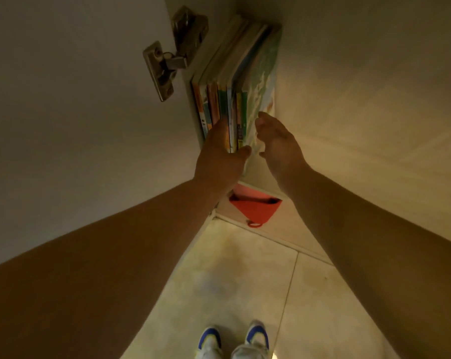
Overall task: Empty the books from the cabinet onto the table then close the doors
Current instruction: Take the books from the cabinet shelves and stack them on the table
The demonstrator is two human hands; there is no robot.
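A row of several thin, colourful books (236, 81) stands upright on a cabinet shelf, pressed against the cabinet's left wall. My left hand (220, 154) lies against the books' spines, fingers on the left side and thumb across the front of the stack. My right hand (276, 141) is flat against the right face of the outermost book, fingers pointing inward. Together the two hands clamp the stack from both sides. The open cabinet door (76, 112) fills the left of the view, its metal hinge (164, 66) just left of the books.
A red triangular bag or pouch (255, 206) with a loop sits on the shelf below the books. Beige floor tiles (232, 281) lie beneath, with my blue-and-white shoes (232, 340) at the bottom edge. The cabinet's pale inner wall (361, 112) is on the right.
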